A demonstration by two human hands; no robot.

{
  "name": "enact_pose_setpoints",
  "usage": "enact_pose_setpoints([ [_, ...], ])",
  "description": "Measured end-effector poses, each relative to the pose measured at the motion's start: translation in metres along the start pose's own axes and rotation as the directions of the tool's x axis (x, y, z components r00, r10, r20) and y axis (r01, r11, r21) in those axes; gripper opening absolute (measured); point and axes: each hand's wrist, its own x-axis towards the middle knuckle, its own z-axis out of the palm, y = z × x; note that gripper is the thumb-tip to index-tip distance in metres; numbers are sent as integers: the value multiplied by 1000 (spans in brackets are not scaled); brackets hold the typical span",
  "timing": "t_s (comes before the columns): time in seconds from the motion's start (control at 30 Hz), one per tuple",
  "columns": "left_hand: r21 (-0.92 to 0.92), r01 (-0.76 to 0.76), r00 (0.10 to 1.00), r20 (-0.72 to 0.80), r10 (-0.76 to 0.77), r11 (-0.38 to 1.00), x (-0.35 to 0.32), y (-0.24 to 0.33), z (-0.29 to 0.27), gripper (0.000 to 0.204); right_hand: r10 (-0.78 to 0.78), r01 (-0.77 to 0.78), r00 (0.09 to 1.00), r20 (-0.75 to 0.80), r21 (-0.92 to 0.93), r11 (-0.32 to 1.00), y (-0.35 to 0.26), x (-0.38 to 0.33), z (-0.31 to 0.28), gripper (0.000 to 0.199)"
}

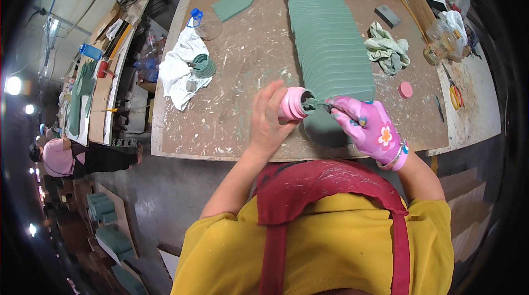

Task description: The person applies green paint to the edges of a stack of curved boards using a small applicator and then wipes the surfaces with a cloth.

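Note:
Bare fingers of my left hand [266, 118] wrap around a pink plastic bottle [292, 103], tipped so its open mouth faces right. Green paste coats the mouth. My right hand [370, 125], in a pink flowered glove, is closed on a thin tool [320, 105] smeared with green; its end is at the bottle's mouth and its exact kind is hidden. Beneath and beyond both hands runs a long fanned row of overlapping green sheets [330, 36] with rounded ends. A round pink cap [405, 90] lies right of the row.
On the brown worktable [248, 69], a white cloth [184, 58] and green-smeared cup [203, 66] lie left, near a blue-capped bottle [195, 18]. Right are a crumpled rag [387, 50], a grey block [387, 16] and scissors [455, 95]. A person [60, 157] is far left.

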Motion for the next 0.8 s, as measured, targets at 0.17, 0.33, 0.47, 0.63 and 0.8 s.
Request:
enact_pose_setpoints([
  [0.17,133,-58,995,94,46,989,6,7,-3,80,54,-53,998,10,-67,996,-3,2,4,25],
  [0.33,213,-111,984,157,79,971,11,-6,-5,76,206,-211,977,47,197,957,-3,7,3,27],
  [0.47,280,-114,979,197,59,953,14,-21,-10,75,363,-345,932,13,345,873,-7,11,-11,26],
  [0.63,-517,472,881,308,-360,714,13,-17,-9,76,361,-290,928,-90,435,852,3,3,-16,30],
  [0.8,-744,665,714,607,-349,68,12,-10,-12,85,455,-365,889,-46,529,767,12,-13,-4,29],
])
